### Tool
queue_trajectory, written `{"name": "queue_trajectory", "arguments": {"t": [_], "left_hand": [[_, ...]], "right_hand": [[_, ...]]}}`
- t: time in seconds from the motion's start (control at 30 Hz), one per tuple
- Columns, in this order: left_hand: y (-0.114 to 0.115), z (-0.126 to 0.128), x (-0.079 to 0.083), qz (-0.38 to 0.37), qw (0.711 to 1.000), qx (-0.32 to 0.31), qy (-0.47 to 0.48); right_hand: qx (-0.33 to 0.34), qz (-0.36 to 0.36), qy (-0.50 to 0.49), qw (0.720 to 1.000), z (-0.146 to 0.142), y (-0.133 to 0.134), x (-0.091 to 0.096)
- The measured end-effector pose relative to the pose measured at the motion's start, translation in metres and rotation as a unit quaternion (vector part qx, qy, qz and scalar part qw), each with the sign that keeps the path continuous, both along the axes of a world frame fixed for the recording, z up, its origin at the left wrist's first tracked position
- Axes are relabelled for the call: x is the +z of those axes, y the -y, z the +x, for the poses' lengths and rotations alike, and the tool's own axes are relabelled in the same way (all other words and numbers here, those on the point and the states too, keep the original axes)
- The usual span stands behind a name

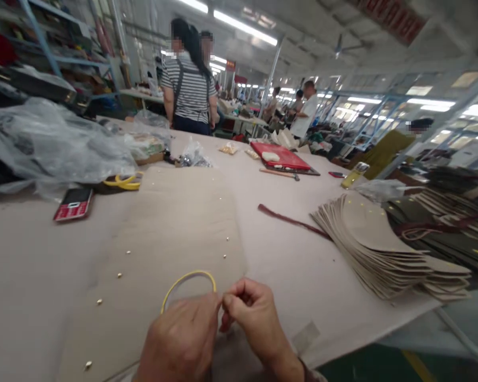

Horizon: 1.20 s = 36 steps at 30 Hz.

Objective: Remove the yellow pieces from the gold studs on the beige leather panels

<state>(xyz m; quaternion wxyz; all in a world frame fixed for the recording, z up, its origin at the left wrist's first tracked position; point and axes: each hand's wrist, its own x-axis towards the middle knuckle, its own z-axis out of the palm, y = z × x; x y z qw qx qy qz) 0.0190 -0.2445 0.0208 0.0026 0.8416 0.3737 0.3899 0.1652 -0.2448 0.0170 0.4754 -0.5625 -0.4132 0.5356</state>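
Note:
A long beige panel [175, 228] dotted with small brass-coloured studs lies flat before me. Over its near right edge, my left hand [179, 339] is closed, back up, with a thin yellow cord [187, 275] arching out of it in a loop. My right hand [255, 315] meets it at the fingertips, its thumb and forefinger pinched together. Whatever sits between the right fingers is too small or hidden to make out. The left fingertips are mostly covered by the hand itself.
A red phone [74, 205] and clear plastic bags [59, 138] lie at the left. At the right are a dark red strip [290, 218] and fanned beige panels [366, 233]. Farther back are a hammer [281, 173] and a red sheet [281, 155]. Several people stand beyond the table.

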Motion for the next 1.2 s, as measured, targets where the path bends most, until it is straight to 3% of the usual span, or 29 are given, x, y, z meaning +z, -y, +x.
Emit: {"name": "queue_trajectory", "arguments": {"t": [0.07,0.17,0.23,0.33,0.43,0.53,0.73,1.2], "left_hand": [[0.002,0.005,0.001,0.000,1.000,-0.004,0.014],[0.005,0.008,0.008,0.001,0.999,-0.009,0.035],[0.004,0.005,0.009,0.005,1.000,0.003,0.014],[-0.003,-0.006,-0.001,-0.025,0.994,0.049,-0.090],[-0.011,-0.014,-0.020,-0.081,0.974,0.081,-0.196],[-0.013,-0.015,-0.032,-0.103,0.963,0.084,-0.234],[-0.012,-0.015,-0.031,-0.125,0.964,0.068,-0.226],[-0.011,-0.016,-0.037,-0.158,0.964,0.071,-0.204]], "right_hand": [[-0.003,0.000,0.020,1.000,0.005,-0.003,-0.001],[-0.058,0.078,0.171,0.980,0.024,-0.007,-0.009],[-0.046,0.087,0.216,0.972,0.039,-0.011,-0.015],[0.033,-0.011,0.134,0.990,0.058,-0.016,-0.020],[0.054,-0.081,0.080,0.992,0.065,-0.019,-0.020],[0.061,-0.090,0.099,0.989,0.063,-0.019,-0.019],[0.087,-0.071,0.196,0.974,0.055,-0.018,-0.018],[0.187,0.019,0.452,0.872,0.048,-0.031,-0.003]]}}
